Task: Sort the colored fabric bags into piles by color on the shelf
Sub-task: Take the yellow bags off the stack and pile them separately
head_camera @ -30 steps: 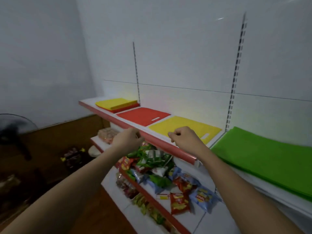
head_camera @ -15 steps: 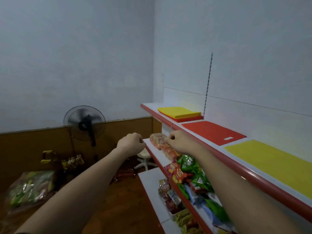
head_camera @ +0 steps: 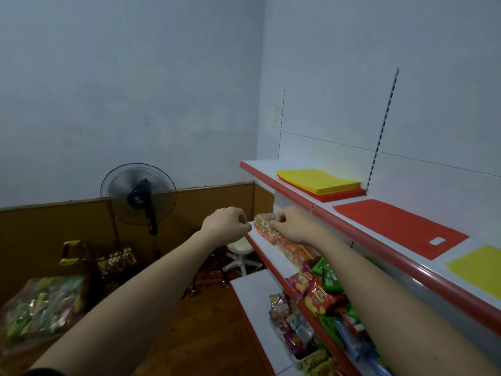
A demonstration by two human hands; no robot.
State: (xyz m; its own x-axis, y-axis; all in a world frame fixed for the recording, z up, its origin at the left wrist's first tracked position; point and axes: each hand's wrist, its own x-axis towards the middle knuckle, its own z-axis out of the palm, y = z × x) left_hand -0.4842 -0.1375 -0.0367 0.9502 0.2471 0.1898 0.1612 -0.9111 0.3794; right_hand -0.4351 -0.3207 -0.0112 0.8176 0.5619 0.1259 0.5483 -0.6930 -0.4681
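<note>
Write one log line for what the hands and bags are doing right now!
left hand: curled, empty | right hand: curled, empty | flat yellow fabric bag: atop red pile | flat red fabric bag: alone on shelf

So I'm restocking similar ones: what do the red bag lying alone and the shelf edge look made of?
Red bag: looks like matte non-woven fabric, flat, no shine, with a die-cut handle slot. Shelf edge: glossy red strip, probably plastic or painted metal; a light streak runs along it.
</note>
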